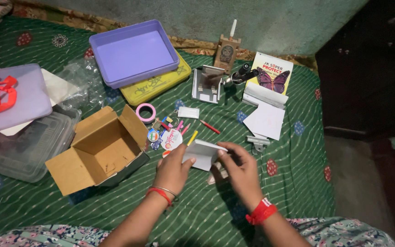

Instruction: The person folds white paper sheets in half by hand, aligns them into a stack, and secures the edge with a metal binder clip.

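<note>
Both hands meet over green cloth (197,215), near centre. Left hand (173,170) and right hand (238,170) pinch folded white paper (203,154) between fingertips. Risk: loose grip, paper slips onto pens, badges (170,137) just beyond; open cardboard box (100,148) left.

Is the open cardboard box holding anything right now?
No. The cardboard box lies open on its side on the green cloth, and its inside shows only bare brown walls.

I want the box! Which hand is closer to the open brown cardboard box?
Left. The left hand is just right of the open brown cardboard box; the right hand is farther right.
</note>
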